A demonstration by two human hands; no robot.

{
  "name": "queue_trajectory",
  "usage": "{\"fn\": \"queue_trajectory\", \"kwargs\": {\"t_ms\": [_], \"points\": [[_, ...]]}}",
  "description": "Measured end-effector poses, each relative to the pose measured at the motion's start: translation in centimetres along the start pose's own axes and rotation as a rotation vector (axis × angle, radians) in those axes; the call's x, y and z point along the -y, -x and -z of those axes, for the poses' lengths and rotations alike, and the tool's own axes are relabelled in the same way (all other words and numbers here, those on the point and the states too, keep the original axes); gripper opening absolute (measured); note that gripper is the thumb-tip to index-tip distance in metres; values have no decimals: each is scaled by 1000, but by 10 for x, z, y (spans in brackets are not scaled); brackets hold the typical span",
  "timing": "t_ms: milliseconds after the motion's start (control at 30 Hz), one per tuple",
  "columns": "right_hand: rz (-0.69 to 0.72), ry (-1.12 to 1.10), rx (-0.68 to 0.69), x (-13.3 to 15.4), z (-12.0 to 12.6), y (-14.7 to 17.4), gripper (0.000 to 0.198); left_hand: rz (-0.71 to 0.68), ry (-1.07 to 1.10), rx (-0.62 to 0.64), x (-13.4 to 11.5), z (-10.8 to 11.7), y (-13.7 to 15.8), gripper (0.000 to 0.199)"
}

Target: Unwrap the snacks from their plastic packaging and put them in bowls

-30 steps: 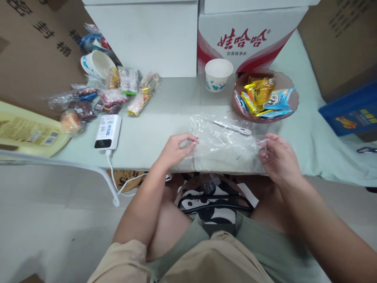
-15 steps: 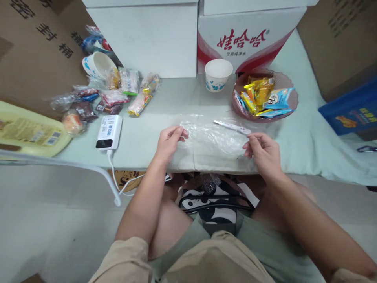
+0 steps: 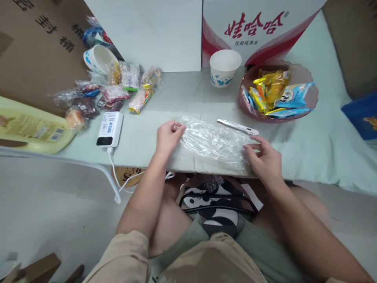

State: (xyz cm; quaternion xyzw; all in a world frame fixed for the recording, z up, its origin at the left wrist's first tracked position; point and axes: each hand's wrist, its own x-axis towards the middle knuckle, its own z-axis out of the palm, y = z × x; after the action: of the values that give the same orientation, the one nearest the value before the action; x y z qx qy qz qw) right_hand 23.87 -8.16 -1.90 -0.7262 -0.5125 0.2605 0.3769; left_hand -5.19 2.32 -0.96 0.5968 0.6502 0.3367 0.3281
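Note:
A crinkled clear plastic bag (image 3: 213,141) lies spread on the cloth-covered table between my hands. My left hand (image 3: 170,136) is closed in a pinch on its left end. At its right end is my right hand (image 3: 263,155), thumb and fingers apart, fingertips touching or just beside the plastic; I cannot tell which. Just behind the bag lies a white utility knife (image 3: 238,127), its near end close to my right fingers. Both hands are low over the table's front edge.
Behind stand a paper cup (image 3: 225,68) and a pink bowl (image 3: 313,94) of wrapped snacks, before white boxes (image 3: 256,33). On the left are a power bank (image 3: 110,127) with its cable, several wrapped snacks (image 3: 114,94), a tipped paper cup (image 3: 98,59) and a yellow jug (image 3: 35,129).
The bag has come slightly toward me and lies flatter, so the utility knife shows fully behind it. My right fingers have spread from a pinch. The camera view has shifted slightly.

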Motion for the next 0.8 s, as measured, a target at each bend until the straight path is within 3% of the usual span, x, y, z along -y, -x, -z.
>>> {"fn": "queue_trajectory", "kwargs": {"t_ms": [267, 367, 533, 633, 700, 800], "points": [[270, 402, 0, -1, -9, -1, 52, -46, -359, -115, -6, -10, -15, 18], [352, 467, 56, -4, -3, 2, 53, -128, -369, -116, -2, -9, -15, 34], [563, 422, 437, -7, 28, 14, 65, -122, -127, 113, -1, -9, -14, 45], [582, 307, 397, 3, 34, 8, 59, -185, 74, 255, -8, -12, -11, 45], [573, 241, 320, 11, 24, -3, 59, -225, 195, 352, -16, -16, -7, 43], [583, 183, 330, 21, -1, -23, 71, -245, 308, 468, -33, -20, 0, 43]]}}
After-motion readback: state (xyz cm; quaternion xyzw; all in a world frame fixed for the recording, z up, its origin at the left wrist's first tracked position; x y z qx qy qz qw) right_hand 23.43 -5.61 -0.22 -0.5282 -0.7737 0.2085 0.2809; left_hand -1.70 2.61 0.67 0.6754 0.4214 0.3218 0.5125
